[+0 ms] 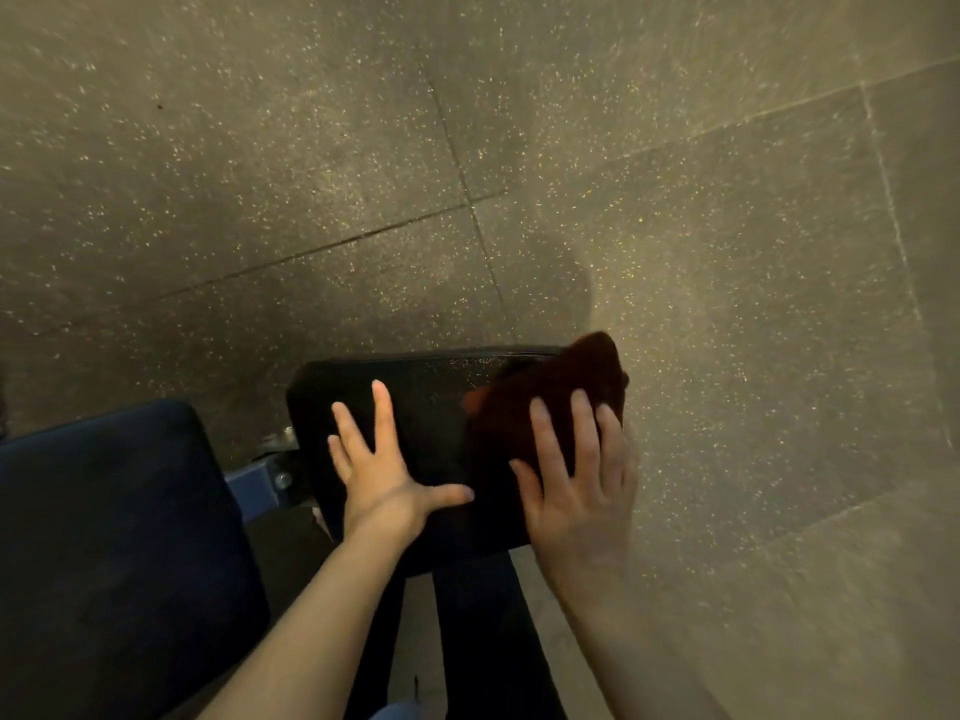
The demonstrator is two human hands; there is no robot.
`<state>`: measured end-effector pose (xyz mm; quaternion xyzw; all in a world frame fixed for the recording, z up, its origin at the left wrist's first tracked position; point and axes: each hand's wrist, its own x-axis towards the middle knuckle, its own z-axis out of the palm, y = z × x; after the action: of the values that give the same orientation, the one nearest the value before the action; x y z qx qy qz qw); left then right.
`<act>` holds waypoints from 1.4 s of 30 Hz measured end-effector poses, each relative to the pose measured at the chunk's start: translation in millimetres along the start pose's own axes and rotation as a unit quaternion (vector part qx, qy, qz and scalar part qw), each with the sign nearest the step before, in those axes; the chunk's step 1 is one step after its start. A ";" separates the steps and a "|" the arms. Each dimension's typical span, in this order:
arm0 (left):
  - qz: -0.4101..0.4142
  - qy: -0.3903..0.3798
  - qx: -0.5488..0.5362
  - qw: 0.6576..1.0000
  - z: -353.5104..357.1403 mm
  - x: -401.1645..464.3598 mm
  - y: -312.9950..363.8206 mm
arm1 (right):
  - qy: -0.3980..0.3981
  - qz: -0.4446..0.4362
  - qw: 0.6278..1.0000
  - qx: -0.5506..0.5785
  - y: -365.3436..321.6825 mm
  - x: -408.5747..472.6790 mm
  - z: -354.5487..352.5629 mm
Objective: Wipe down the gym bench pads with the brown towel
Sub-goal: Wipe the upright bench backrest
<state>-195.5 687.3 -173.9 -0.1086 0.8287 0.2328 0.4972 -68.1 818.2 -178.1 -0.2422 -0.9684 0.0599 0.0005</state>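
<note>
A: Towel [550, 402] colour recorded?

B: Dark reddish-brown, no pattern noted.

A: Bench pads?

B: Small pad [415, 407] logged as black, with a glossy sheen observed along the far edge. Larger pad [114, 553] logged as dark navy. Bracket [260, 480] between them noted as blue-grey.

A: Floor [311, 148]?

B: Grey-brown, flecked throughout with pale yellowish specks; dark seam lines observed.

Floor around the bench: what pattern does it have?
Grey floor tiles with pale speckles, head view.
</note>
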 end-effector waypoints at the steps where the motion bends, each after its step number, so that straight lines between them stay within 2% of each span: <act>1: -0.001 0.012 -0.001 1.000 1.2 0.9 -0.7 | -0.008 0.010 1.000 0.011 1.6 -17.2 -1.9; 5: 0.002 0.033 0.007 0.999 3.6 4.4 -0.4 | -0.031 0.024 0.998 0.047 7.2 -36.4 -3.1; 10: 0.009 0.050 0.013 0.999 3.9 5.4 1.3 | -0.008 0.011 0.997 0.082 9.9 11.8 -1.0; 16: 0.012 0.058 0.011 0.998 5.1 2.3 4.0 | -0.033 0.022 0.996 0.078 -8.2 89.2 -1.6; 20: 0.013 0.059 0.019 0.998 3.4 2.1 3.4 | -0.010 0.045 0.998 0.039 -4.1 59.9 5.2; 23: 0.017 0.065 0.030 0.997 3.8 2.9 2.2 | 0.037 0.091 0.995 -0.007 -2.2 33.8 12.9; 26: 0.014 0.075 0.042 0.996 5.4 5.1 1.1 | 0.027 0.163 0.986 0.031 -14.6 2.2 9.4; 31: 0.025 0.061 0.052 0.996 5.0 3.9 -1.9 | 0.027 0.278 0.956 0.084 -34.3 -24.8 3.1; 33: 0.036 0.053 0.052 0.997 3.7 2.6 -3.9 | 0.046 0.315 0.938 0.138 -44.7 -29.8 3.1; 37: 0.116 0.063 0.084 0.988 -4.7 -4.4 -19.1 | 0.130 0.397 0.865 0.278 -64.8 -26.3 14.4; 40: 0.201 0.074 0.147 0.966 -16.6 -18.8 -46.5 | 0.186 0.441 0.832 0.281 -79.8 -24.2 30.3; 42: 0.227 0.081 0.164 0.956 -25.9 -26.1 -65.4 | 0.219 0.480 0.794 0.302 -95.1 -24.1 37.4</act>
<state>-176.1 616.5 -158.9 0.1471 0.8959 0.1909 0.3732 -92.6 719.2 -203.5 -0.6699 -0.6348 0.2868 0.2569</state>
